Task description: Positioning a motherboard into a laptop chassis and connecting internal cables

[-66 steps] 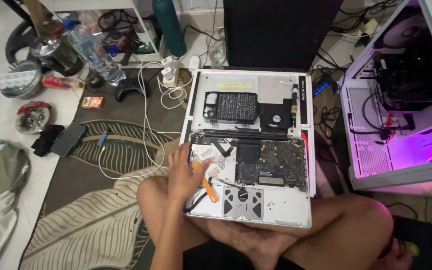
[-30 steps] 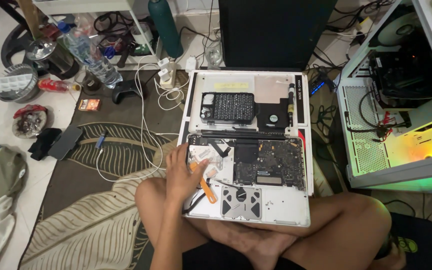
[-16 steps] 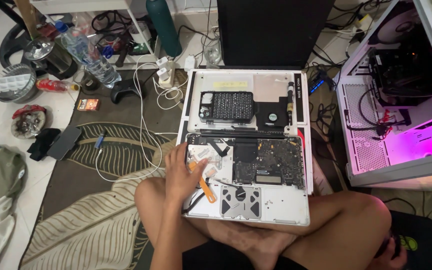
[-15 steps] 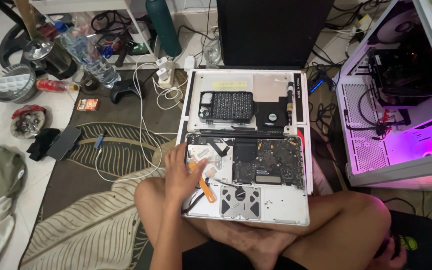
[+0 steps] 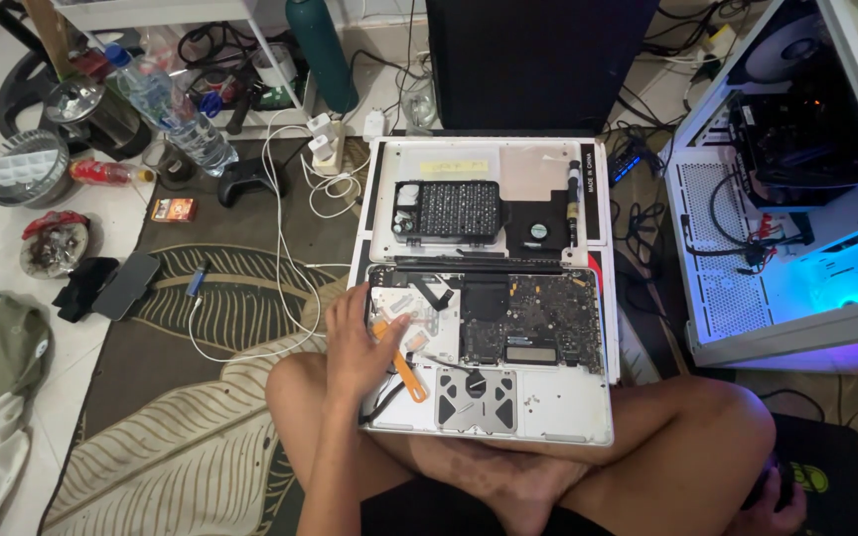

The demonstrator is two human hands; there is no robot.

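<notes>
1. Left hand lies palm down on the near-left corner of the opened laptop, fingers loosely spread and curled, pinching nothing that I can make out.
2. Orange pry tool lies under and just right of the fingertips, touching them. Long axis diagonal: the far end sits under the fingers, the near end points toward the trackpad, down and to the right of the hand.
3. Laptop rests across the person's crossed legs, hinge edge away from the body; the circuit board is to the right of the hand.
4. The removed bottom cover lies beyond the hand, carrying a black bit case.
5. Right hand is at the far lower right, mostly hidden by the knee; possibly closed, cannot tell.
</notes>
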